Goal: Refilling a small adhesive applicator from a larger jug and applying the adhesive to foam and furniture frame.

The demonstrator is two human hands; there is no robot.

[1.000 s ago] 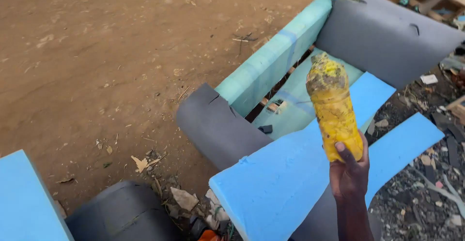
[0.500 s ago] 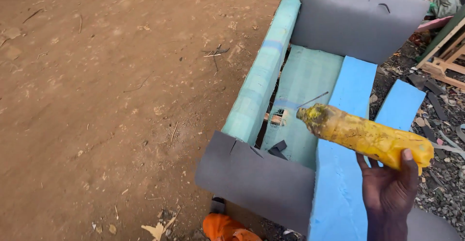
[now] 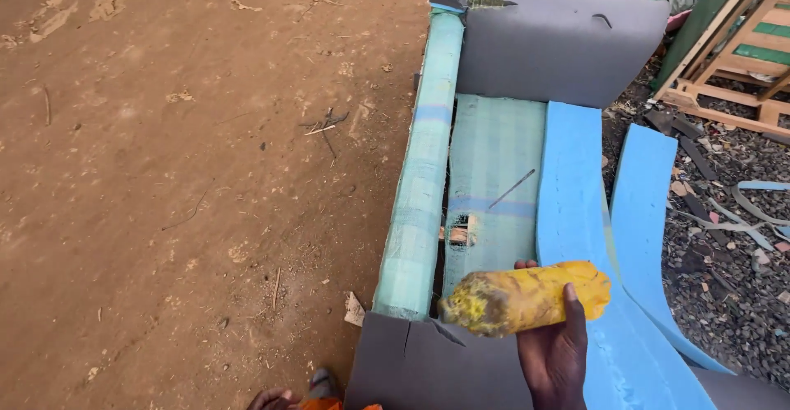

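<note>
Yellow-stained bottle (image 3: 527, 296) lies nearly horizontal, long axis left-right, mouth end left, above the sofa frame's grey foam arm (image 3: 436, 365). Right hand (image 3: 553, 348) is wrapped around its right half from below. Left hand not visible.

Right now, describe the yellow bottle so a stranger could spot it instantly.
Find the half-built sofa frame with grey foam ends, standing on bare dirt. At its near end, the right hand holds the bottle on its side above the blue foam slab. It is the only yellow thing there, smeared and grimy against grey, green and blue padding.
</note>
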